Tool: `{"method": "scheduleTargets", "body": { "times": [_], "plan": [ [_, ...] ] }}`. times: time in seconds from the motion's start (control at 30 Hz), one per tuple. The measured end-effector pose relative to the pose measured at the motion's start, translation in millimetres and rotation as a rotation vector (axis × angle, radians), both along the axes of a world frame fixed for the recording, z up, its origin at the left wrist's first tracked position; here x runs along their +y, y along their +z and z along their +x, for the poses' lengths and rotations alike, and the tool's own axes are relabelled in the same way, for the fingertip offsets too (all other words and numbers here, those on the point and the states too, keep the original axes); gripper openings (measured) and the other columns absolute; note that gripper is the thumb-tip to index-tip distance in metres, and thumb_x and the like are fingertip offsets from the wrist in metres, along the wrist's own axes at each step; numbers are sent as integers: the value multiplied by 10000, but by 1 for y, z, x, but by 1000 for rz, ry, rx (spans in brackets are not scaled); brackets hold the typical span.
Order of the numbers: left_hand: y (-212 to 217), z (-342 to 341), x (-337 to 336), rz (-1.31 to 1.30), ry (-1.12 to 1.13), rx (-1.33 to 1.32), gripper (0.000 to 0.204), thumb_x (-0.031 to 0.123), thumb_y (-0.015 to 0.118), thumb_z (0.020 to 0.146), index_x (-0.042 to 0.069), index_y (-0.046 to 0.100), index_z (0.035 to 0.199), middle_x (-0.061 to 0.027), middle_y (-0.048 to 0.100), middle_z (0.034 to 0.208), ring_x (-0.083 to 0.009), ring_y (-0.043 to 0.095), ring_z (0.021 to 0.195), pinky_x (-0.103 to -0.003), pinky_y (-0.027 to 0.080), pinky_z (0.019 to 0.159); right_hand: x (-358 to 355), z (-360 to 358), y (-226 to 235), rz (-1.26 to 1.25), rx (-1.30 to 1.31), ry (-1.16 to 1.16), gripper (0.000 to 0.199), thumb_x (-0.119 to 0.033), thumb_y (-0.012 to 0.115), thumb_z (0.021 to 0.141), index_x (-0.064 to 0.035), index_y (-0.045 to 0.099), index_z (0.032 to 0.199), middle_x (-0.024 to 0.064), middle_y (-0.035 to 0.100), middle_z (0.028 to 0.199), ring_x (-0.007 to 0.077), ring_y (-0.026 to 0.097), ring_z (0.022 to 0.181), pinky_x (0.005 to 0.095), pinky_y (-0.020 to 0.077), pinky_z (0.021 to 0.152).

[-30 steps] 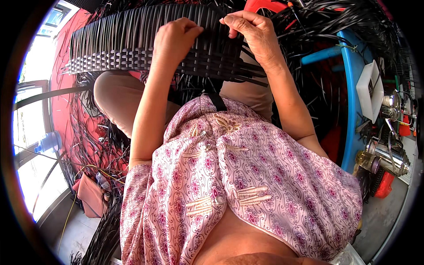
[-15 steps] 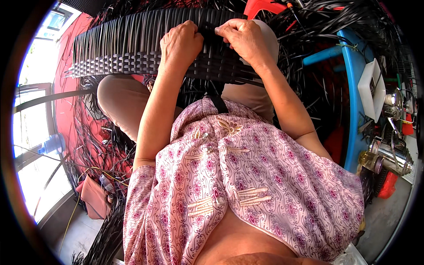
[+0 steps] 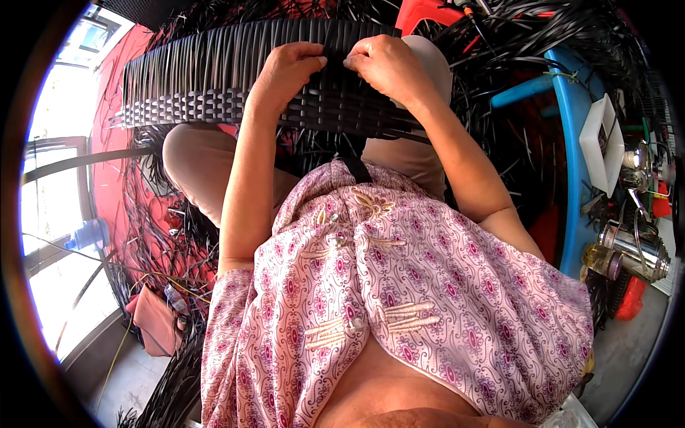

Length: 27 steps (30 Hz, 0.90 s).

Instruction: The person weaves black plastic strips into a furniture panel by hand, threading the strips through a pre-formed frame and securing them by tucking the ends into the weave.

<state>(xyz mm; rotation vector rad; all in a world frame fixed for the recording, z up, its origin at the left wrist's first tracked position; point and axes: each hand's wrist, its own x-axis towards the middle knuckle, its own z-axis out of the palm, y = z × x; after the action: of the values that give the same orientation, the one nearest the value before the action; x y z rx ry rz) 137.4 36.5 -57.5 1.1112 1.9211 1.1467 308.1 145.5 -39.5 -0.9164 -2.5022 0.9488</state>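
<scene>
Across my lap lies a long woven panel [image 3: 214, 68] of black plastic strips, with upright strips along its far part and a tighter checkered weave along its near edge. Over its right half, my left hand [image 3: 287, 70] is curled, thumb and forefinger bent toward each other. Facing it, my right hand [image 3: 391, 65] pinches with thumb and fingertips near the panel's right end. A narrow gap lies between the two sets of fingertips. Whatever they grip is lost against the black weave.
Loose black strips [image 3: 168, 250] cover the red floor at left and pile up at upper right. A blue plastic stool [image 3: 567, 157] stands at right, beside a white tray [image 3: 601, 146] and a metal flask [image 3: 631, 250]. A red plastic seat [image 3: 421, 14] is beyond the panel.
My left hand has shifted slightly down and turned, its thumb and forefinger now showing apart. My right hand has moved slightly left and down. The panel sits a little lower in view.
</scene>
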Motion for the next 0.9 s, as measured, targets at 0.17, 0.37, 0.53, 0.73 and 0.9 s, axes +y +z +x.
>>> {"method": "scheduleTargets", "body": {
  "times": [0.17,0.37,0.53,0.73,0.9],
  "plan": [
    [13,-1,-3,-82,-62,152,309,211,676,841,-8,720,1054,-83,708,812,-147,640,650,-307,518,619,-3,-6,-2,110,21,8,216,-293,684,832,-89,751,843,167,698,776,352,690,801,439,542,741],
    [16,-17,-14,-29,55,212,229,213,664,833,25,735,943,-79,681,723,-142,653,617,-301,518,607,-20,-16,-9,324,187,9,235,-302,700,840,-77,736,783,159,685,754,344,680,741,439,540,697],
    [48,-31,-40,104,158,96,255,224,676,856,-6,720,958,-40,671,722,-103,633,623,-255,503,604,-19,-25,9,513,440,-4,149,-203,749,839,-83,739,927,70,679,782,222,668,684,318,531,627],
    [91,-29,-45,205,112,300,215,233,658,896,54,712,1002,47,630,773,-25,520,673,-197,417,606,-14,-57,25,-148,602,369,274,-279,670,914,-24,725,998,68,718,884,135,677,801,281,530,748],
    [62,-40,-34,323,224,-96,254,235,682,888,40,717,1047,42,662,812,-42,567,672,-200,444,618,-8,-53,16,-473,615,291,241,-237,675,928,-8,738,970,9,687,776,68,628,709,220,514,685]
  ]
}}
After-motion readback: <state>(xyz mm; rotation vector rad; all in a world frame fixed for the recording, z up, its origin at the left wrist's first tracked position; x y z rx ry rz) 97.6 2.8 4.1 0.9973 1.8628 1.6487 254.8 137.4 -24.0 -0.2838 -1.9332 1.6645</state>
